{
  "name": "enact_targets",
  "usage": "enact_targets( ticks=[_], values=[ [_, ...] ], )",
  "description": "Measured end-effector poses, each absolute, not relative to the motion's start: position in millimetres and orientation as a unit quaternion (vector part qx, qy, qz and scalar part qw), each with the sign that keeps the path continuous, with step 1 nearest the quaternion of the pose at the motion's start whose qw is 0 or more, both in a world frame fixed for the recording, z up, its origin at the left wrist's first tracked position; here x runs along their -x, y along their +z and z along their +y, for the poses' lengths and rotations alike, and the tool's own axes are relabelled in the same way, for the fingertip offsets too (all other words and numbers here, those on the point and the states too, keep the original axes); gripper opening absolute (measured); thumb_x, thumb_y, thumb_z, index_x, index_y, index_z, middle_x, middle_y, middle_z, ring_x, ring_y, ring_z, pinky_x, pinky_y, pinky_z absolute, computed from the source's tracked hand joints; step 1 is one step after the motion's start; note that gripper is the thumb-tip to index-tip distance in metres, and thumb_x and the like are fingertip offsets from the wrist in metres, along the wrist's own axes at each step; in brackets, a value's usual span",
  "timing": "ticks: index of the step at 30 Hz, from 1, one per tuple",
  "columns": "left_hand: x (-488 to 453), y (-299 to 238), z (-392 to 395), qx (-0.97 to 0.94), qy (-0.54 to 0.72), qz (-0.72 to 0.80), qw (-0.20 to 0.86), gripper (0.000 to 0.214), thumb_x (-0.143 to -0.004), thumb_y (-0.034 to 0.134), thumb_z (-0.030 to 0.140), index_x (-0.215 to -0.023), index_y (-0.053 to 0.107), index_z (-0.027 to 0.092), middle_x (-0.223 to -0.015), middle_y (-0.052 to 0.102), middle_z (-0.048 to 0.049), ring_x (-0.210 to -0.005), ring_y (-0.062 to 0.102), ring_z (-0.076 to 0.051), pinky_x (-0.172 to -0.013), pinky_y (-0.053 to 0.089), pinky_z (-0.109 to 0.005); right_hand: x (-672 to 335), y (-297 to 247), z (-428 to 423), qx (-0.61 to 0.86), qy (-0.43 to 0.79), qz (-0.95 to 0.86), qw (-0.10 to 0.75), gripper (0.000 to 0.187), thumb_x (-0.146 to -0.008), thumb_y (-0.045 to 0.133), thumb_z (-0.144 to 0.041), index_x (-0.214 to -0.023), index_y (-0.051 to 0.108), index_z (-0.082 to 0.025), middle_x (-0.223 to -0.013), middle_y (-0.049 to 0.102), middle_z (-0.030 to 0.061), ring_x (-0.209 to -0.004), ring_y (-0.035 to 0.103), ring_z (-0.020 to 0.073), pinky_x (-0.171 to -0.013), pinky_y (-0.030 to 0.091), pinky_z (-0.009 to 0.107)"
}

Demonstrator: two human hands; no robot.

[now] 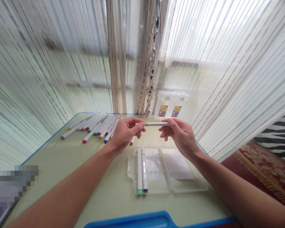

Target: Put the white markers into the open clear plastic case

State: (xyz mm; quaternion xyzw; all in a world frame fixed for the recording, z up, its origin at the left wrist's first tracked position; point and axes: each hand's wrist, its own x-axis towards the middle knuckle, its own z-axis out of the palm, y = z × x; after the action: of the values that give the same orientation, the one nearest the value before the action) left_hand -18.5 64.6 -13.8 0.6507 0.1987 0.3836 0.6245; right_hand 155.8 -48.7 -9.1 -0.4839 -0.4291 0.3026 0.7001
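We hold a slim white-barrelled marker with a green band [156, 124] nearly level above the pale green, blue-edged tabletop [115, 199], beyond the open clear plastic case [158, 177]. The fingers of our left hand [124, 133] grasp it beside the green band; those of our right hand [181, 134] pinch the opposite end. To handle it well, we would keep both pinches light and aligned along the barrel, so it neither twists nor slips. A white marker with a bright green end [139, 171] and a white marker with a black end [144, 172] lie side by side in the case's left half. Loose white markers with coloured caps [93, 128] fan out left of our left hand, so we should avoid sweeping that way.
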Motion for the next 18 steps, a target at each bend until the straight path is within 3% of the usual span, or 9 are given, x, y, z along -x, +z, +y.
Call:
enact_targets(
  ticks=[7, 12, 18],
  values=[
    [18.3, -9.1, 59.0, -0.678, 0.375, 0.233, 0.587, 0.036, -0.067, 0.082, 0.04, -0.083, 0.063, 0.014, -0.063, 0.064, -0.0001, -0.045, 0.054, -0.009, -0.035, 0.034, -0.018, -152.5, -7.8, -49.9, 0.501, 0.275, -0.465, 0.676, 0.032, -0.079, 0.075, -0.044, -0.084, 0.069, -0.014, -0.068, 0.072, 0.0066, -0.05, 0.066, 0.0154, -0.041, 0.048, 0.024],
    [17.3, -5.3, 52.4, -0.703, 0.368, 0.229, 0.564, 0.038, -0.064, 0.084, 0.04, -0.071, 0.056, 0.016, -0.056, 0.058, 0.0032, -0.044, 0.052, -0.008, -0.04, 0.038, -0.018, -150.4, -8.6, -52.6, 0.512, 0.256, -0.502, 0.648, 0.035, -0.069, 0.084, -0.044, -0.08, 0.069, -0.014, -0.06, 0.068, 0.003, -0.046, 0.062, 0.0138, -0.04, 0.048, 0.024],
    [17.3, -10.6, 50.7, -0.759, 0.342, 0.173, 0.526, 0.034, -0.073, 0.078, 0.044, -0.078, 0.064, 0.013, -0.06, 0.062, -0.0015, -0.048, 0.054, -0.009, -0.045, 0.042, -0.02, -147.4, -9.6, -55.5, 0.53, 0.27, -0.513, 0.619, 0.038, -0.064, 0.086, -0.045, -0.077, 0.068, -0.015, -0.054, 0.063, 0.0, -0.041, 0.057, 0.0121, -0.035, 0.044, 0.022]
  ],
)
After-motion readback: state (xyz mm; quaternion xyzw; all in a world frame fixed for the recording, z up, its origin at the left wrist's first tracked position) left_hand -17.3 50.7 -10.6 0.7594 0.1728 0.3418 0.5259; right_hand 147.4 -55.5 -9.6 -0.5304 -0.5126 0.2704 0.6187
